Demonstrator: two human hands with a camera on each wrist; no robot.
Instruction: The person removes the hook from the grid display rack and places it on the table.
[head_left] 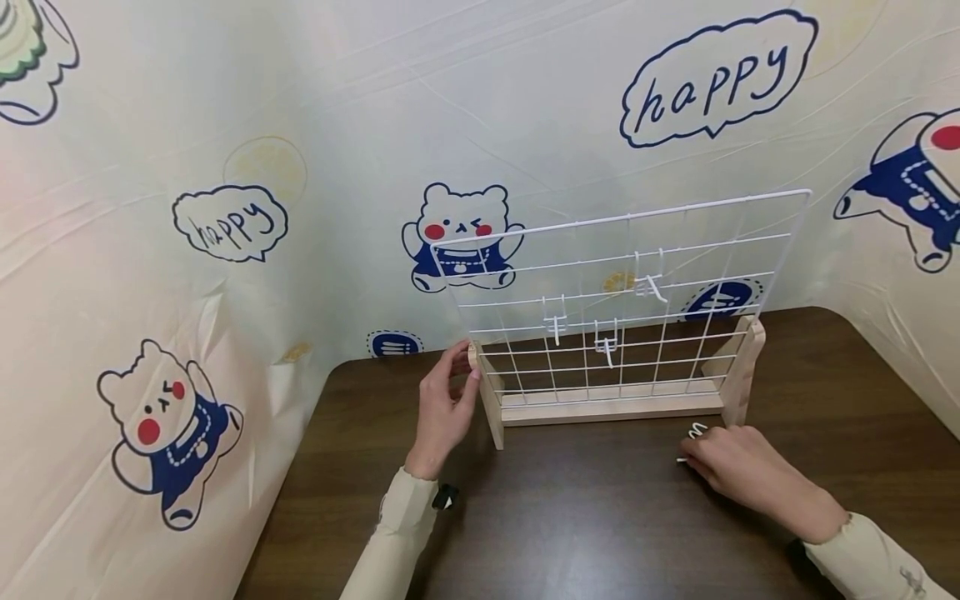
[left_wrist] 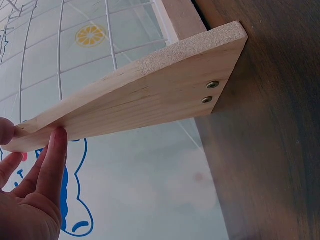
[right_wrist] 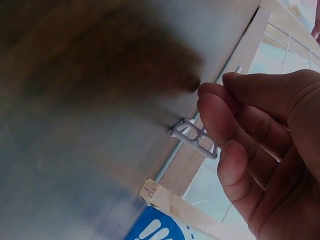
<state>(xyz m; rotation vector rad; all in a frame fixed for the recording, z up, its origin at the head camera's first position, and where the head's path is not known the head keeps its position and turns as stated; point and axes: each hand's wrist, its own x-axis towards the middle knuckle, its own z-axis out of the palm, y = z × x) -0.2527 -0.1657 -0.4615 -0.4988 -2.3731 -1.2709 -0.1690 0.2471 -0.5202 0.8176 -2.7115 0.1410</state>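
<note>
A white wire grid panel (head_left: 585,218) stands upright in a wooden stand (head_left: 611,408) on the table. Three white hooks hang on its wires, one of them the upper right hook (head_left: 649,286). My left hand (head_left: 444,408) pinches the top of the stand's left side board (left_wrist: 145,85), thumb on one side and fingers on the other in the left wrist view. In front of the stand's right foot, my right hand (head_left: 738,467) holds another white hook (right_wrist: 192,137) just above the table; its shaft is partly hidden by the fingers.
The dark brown wooden table (head_left: 592,533) carries the stand near its back edge. Behind and at the sides hangs a pale curtain (head_left: 360,125) printed with cartoon bears and "happy" bubbles. Two screws (left_wrist: 212,85) show in the side board.
</note>
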